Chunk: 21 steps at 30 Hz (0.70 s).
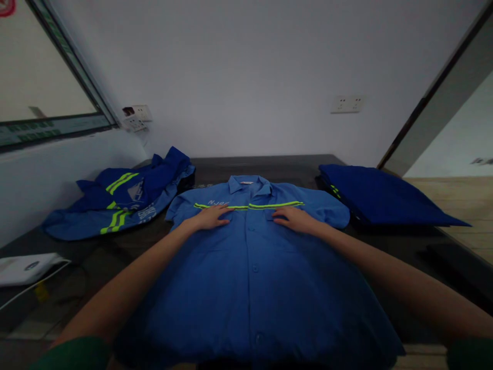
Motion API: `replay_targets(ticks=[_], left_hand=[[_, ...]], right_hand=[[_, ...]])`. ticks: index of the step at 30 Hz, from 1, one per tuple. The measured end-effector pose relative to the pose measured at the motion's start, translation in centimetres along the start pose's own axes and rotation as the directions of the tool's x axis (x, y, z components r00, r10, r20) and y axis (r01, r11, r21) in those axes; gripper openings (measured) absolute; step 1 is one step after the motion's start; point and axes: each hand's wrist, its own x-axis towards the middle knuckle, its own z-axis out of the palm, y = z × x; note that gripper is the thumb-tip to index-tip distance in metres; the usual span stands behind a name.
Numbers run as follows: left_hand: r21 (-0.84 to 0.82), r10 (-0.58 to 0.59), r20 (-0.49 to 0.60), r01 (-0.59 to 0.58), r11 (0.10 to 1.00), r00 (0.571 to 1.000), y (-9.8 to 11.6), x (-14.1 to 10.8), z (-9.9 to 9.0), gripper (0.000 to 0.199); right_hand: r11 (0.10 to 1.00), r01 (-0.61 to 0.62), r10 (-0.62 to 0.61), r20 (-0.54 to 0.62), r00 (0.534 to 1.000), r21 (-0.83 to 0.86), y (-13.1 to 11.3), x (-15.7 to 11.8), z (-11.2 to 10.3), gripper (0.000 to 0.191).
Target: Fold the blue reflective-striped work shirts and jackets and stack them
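A blue short-sleeved work shirt (227, 267) lies spread out front side up, its collar toward the wall and its buttoned front running down the middle. A yellow-green stripe crosses its chest. My left hand (211, 217) rests flat on the chest by the left pocket flap, fingers stretched over the stripe below some white lettering. On the other side of the buttons, my right hand (296, 219) lies flat with its fingers apart, touching the cloth at the right pocket flap. Neither hand grips the fabric. The hem hangs toward me at the bottom of the view.
The dark table (269, 163) stands against a white wall with sockets (346, 104). Crumpled blue workwear (127, 198) is heaped at the left. Folded dark-blue garments (381, 195) are stacked at the right. A white device (29, 270) with a cable sits at the near left.
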Motion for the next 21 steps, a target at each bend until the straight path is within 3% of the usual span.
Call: replay_targets(ticks=[4,7,10,13,17,21], left_hand=[[-0.124,-0.021,-0.162,0.0,0.992,0.987,-0.4,3.7,-2.8,0.036],[-0.172,0.021,-0.33,-0.082,0.982,0.944,-0.2,8.0,-3.6,0.029],[-0.128,0.08,-0.427,-0.147,0.981,0.901,-0.2,11.9,-3.0,0.032],[-0.083,0.145,-0.405,-0.194,0.978,0.903,-0.6,14.6,-2.0,0.031],[-0.024,0.184,-0.347,-0.205,0.978,0.92,-1.4,15.5,-1.1,0.01],[-0.022,0.213,-0.323,-0.232,0.972,0.922,-2.2,14.9,-0.8,0.006]], right_hand=[[0.996,0.015,0.001,-0.19,0.982,0.086,1.0,4.6,-4.2,0.026],[0.998,0.031,-0.014,-0.268,0.963,0.057,1.9,8.7,-5.5,0.03],[0.996,0.089,-0.092,-0.172,0.981,-0.025,3.0,11.6,-5.0,0.036],[0.983,0.17,-0.174,-0.055,0.983,-0.069,4.3,13.2,-4.1,0.038],[0.975,0.214,-0.211,0.052,0.976,-0.054,5.9,14.1,-3.2,0.034],[0.966,0.253,-0.246,0.108,0.963,-0.058,6.6,13.8,-2.7,0.051]])
